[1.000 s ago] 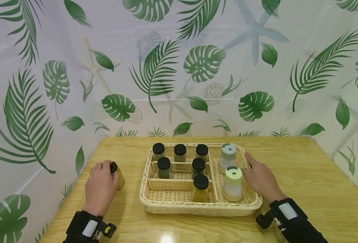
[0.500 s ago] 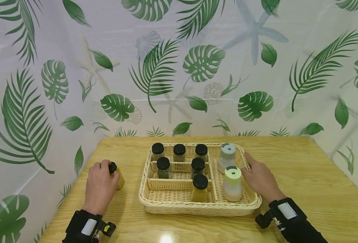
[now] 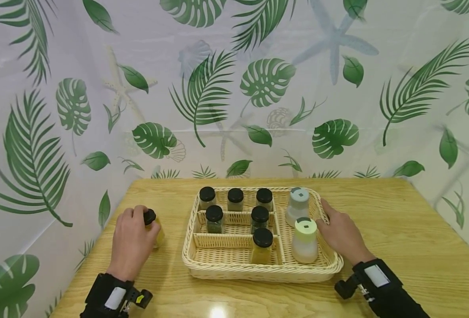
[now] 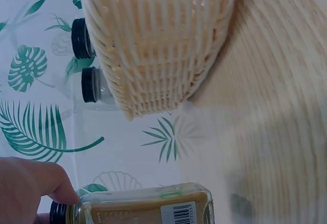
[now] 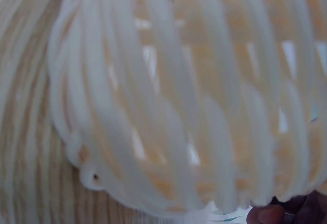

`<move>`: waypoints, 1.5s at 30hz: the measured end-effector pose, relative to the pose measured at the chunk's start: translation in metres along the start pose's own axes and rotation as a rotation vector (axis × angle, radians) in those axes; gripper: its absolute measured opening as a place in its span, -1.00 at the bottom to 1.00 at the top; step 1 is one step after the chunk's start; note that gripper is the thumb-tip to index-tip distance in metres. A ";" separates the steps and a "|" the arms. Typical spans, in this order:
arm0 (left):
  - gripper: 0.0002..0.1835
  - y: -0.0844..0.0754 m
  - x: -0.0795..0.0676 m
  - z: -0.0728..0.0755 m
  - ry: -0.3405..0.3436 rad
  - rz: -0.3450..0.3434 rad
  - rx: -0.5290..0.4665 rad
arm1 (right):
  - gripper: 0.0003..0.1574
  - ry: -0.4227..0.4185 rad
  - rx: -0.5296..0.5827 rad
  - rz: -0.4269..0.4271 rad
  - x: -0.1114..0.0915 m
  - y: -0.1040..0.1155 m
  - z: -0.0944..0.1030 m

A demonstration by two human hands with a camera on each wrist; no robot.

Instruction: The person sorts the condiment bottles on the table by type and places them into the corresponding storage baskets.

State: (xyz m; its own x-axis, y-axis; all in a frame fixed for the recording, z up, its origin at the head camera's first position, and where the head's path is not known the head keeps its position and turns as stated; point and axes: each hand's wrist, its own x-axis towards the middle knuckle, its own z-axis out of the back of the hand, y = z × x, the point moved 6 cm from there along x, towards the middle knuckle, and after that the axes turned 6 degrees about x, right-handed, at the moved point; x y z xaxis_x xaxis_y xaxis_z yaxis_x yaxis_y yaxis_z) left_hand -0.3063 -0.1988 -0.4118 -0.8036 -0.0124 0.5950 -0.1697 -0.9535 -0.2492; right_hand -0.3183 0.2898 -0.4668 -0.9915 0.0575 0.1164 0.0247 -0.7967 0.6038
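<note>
My left hand (image 3: 133, 240) pinches the black lid of a spice jar (image 3: 160, 236) at the left of the table. In the left wrist view that glass jar (image 4: 143, 207) holds tan-yellow powder and bears a barcode label; whether its base touches the table I cannot tell. My right hand (image 3: 343, 232) grips the right rim of a woven basket (image 3: 258, 273). Several black-lidded spice jars stand in the basket's left compartments, including a yellow one (image 3: 262, 251) at the front. Its right compartment holds a blue-topped shaker (image 3: 298, 207) and a yellow-topped shaker (image 3: 305, 243).
The wooden table (image 3: 409, 247) runs back to a white leaf-patterned curtain (image 3: 226, 88). Wood surface shows between the left hand's jar and the basket, and also right of the basket. The basket's woven side (image 5: 194, 96) fills the right wrist view.
The jar in my left hand has turned slightly, and its lid sits a touch higher and further right. The right hand and basket have stayed put.
</note>
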 end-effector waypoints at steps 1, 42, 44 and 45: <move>-0.64 -0.001 0.001 0.001 0.003 0.002 0.000 | -0.14 0.000 0.001 0.001 0.000 0.000 0.000; -0.58 -0.074 0.001 0.052 -0.046 -0.108 -0.079 | -0.15 -0.001 0.005 0.006 -0.001 0.001 0.001; -0.57 -0.077 0.000 0.053 -0.045 -0.112 -0.078 | -0.14 0.001 0.009 0.002 -0.001 0.001 0.001; -0.57 -0.078 0.000 0.053 -0.044 -0.115 -0.079 | -0.14 0.002 0.010 0.002 -0.001 0.001 0.001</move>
State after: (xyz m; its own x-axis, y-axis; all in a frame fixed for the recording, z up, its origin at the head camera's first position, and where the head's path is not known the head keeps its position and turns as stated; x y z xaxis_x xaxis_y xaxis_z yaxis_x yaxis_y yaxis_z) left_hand -0.2630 -0.1403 -0.3521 -0.7507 0.0805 0.6557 -0.3051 -0.9226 -0.2361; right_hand -0.3172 0.2893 -0.4655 -0.9917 0.0548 0.1161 0.0279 -0.7908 0.6115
